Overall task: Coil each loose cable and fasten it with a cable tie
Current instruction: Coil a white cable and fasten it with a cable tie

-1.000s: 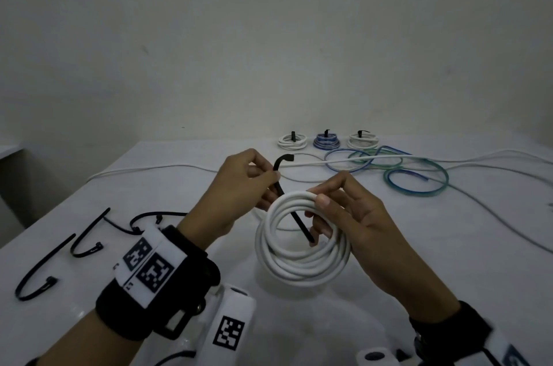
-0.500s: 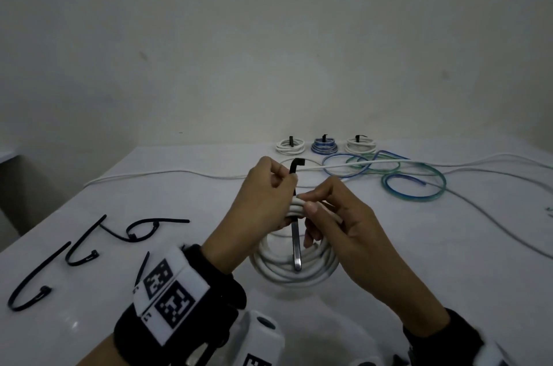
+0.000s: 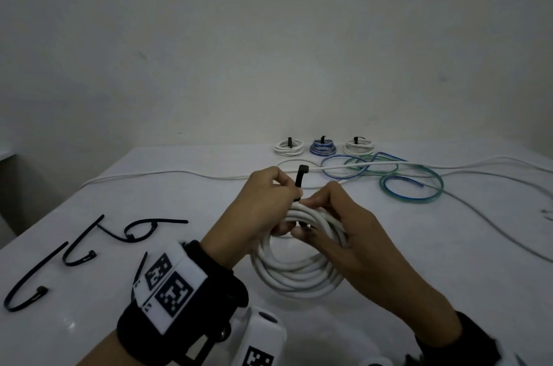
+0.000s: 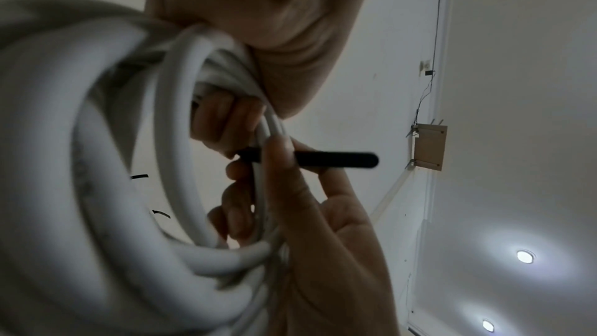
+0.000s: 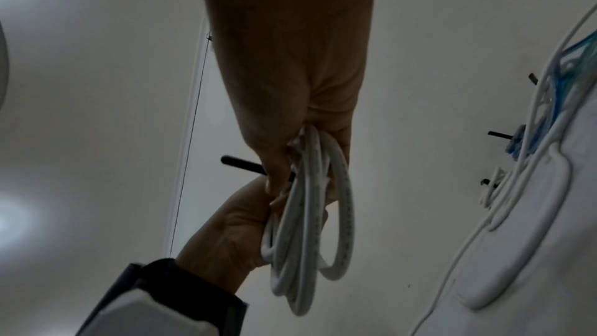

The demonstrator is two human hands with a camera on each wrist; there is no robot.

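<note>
A white cable coil (image 3: 299, 275) stands tilted on the table, its top lifted between both hands. A black cable tie (image 3: 300, 175) sticks up above that top. My left hand (image 3: 291, 190) pinches the tie's upper end against the coil. My right hand (image 3: 309, 207) curls round the coil's top, thumb above and fingers below; a dark bit of the tie's tail shows by those fingers. The left wrist view has the tie (image 4: 336, 160) jutting past my thumb beside the coil (image 4: 113, 201). In the right wrist view both hands meet at the coil (image 5: 310, 226), the tie (image 5: 242, 162) poking left.
Three tied coils (image 3: 322, 147) line the far edge of the white table (image 3: 89, 329). Loose blue and green cables (image 3: 411, 190) and long white cables (image 3: 493, 210) lie at the back and right. Several spare black ties (image 3: 80, 243) lie at the left.
The tie's tail, which hung straight down across the coil, is now tucked under my right fingers. Both hands have closed in on the coil's top.
</note>
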